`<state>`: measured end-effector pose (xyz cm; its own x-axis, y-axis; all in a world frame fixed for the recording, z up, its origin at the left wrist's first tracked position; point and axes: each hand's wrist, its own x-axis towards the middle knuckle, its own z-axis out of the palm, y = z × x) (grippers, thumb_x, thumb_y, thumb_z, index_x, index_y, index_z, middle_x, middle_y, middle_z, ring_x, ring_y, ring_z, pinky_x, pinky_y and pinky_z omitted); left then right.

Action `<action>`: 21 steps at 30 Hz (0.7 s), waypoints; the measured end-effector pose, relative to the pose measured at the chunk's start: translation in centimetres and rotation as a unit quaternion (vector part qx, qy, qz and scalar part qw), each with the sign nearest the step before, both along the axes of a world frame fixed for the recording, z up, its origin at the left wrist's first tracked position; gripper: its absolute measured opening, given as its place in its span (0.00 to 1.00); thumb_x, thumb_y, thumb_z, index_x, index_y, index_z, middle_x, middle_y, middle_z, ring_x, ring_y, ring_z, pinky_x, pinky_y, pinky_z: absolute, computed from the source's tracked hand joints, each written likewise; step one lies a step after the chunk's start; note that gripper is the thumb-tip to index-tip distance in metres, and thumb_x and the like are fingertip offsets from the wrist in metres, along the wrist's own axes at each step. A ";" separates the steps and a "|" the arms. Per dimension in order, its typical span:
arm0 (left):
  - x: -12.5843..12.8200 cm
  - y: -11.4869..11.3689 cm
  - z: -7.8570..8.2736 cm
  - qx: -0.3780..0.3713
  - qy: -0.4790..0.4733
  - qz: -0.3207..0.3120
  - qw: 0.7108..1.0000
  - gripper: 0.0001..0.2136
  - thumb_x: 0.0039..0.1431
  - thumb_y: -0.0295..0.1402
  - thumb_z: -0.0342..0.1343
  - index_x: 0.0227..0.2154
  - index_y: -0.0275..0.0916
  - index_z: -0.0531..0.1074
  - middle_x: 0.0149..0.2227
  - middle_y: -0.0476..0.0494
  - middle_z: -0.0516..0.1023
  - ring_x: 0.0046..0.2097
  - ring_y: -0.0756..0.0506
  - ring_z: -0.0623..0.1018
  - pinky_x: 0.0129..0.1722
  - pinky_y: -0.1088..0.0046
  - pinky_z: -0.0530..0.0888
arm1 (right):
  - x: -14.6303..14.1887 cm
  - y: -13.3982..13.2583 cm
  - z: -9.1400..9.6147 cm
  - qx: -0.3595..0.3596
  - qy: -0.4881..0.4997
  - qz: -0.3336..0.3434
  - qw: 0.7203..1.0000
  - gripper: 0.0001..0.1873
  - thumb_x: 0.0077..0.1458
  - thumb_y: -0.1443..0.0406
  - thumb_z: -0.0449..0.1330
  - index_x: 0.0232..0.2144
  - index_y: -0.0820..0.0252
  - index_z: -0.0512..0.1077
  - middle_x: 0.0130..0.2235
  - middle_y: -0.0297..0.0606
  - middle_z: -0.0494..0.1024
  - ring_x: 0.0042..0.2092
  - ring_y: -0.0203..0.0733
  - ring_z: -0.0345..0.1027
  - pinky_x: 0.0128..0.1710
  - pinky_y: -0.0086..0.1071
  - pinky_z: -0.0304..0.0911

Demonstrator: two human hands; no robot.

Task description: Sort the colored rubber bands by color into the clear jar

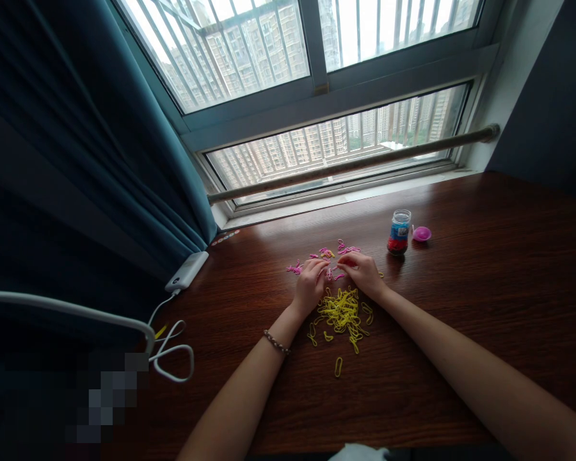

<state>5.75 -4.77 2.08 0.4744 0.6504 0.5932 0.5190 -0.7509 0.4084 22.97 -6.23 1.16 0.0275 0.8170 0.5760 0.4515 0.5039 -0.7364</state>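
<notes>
My left hand [311,282] and my right hand [363,271] rest close together on the dark wooden table [461,307], fingers curled and pinched over small pink rubber bands [338,250]. What each pinch holds is too small to name. A pile of yellow rubber bands [342,312] lies just below both hands, with one stray yellow band [338,367] nearer to me. More pink bands [294,268] are scattered to the left of my left hand. A beaded bracelet [276,343] sits on my left wrist.
A small clear jar [399,232] with red and blue contents stands to the right of the hands, its pink lid [421,234] beside it. A white power bank [187,271] with white cable [170,349] lies at the left. Teal curtain [100,147] and window [317,128] behind.
</notes>
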 end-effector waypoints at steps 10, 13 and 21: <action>-0.4 0.7 -0.7 -0.023 0.047 0.201 0.978 0.08 0.55 0.29 0.49 0.36 0.37 0.71 0.36 0.42 0.70 0.42 0.43 0.67 0.44 0.64 0.66 | -0.2 -0.6 0.8 -0.026 -0.024 -0.002 0.999 0.13 0.49 0.58 0.58 0.21 0.61 0.70 0.22 0.34 0.72 0.24 0.33 0.62 0.26 0.26 0.56; -0.4 0.6 -0.8 -0.039 0.068 0.249 0.965 0.09 0.54 0.30 0.49 0.36 0.38 0.71 0.37 0.41 0.69 0.43 0.42 0.66 0.44 0.63 0.65 | -0.3 -0.9 0.9 -0.043 -0.044 0.011 0.998 0.13 0.47 0.56 0.59 0.22 0.61 0.72 0.19 0.31 0.69 0.21 0.31 0.58 0.23 0.25 0.53; 0.3 0.0 -0.4 -0.033 0.128 0.240 0.962 0.11 0.58 0.33 0.44 0.40 0.41 0.69 0.49 0.42 0.66 0.52 0.40 0.60 0.52 0.56 0.57 | -0.4 -1.3 1.1 -0.025 -0.132 0.001 0.991 0.18 0.54 0.55 0.51 0.23 0.60 0.73 0.21 0.34 0.69 0.25 0.34 0.61 0.27 0.28 0.56</action>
